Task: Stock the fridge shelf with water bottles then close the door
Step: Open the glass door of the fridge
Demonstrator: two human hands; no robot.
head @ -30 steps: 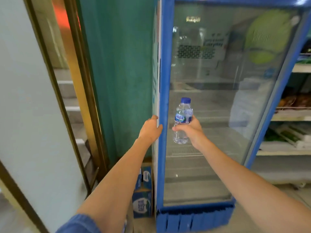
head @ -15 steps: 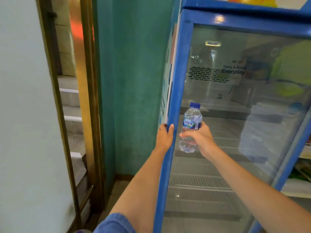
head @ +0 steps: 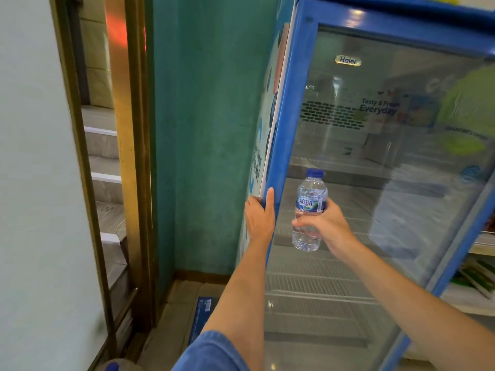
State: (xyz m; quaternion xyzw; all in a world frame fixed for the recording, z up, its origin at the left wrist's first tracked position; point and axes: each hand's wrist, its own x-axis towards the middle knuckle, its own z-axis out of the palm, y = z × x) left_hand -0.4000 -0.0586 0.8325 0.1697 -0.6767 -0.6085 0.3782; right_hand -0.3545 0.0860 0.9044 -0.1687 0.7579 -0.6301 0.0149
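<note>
My left hand [head: 258, 218] has its fingers curled round the edge of the fridge door [head: 284, 129]. My right hand [head: 325, 226] clamps the water bottle [head: 309, 210] upright, just in front of that door. Pulling too sharply could swing the door into the bottle and knock it loose. A second ago my left hand only rested against that edge.

Green wall [head: 209, 129] at centre. Left of it a brass-coloured door frame [head: 134, 156] with grey stairs [head: 104, 167] seen through it, and a pale wall [head: 32, 183] at far left. Cardboard box [head: 182, 311] with blue label [head: 199, 317] on the floor at the green wall's foot; store rack [head: 479, 279] at far right.
</note>
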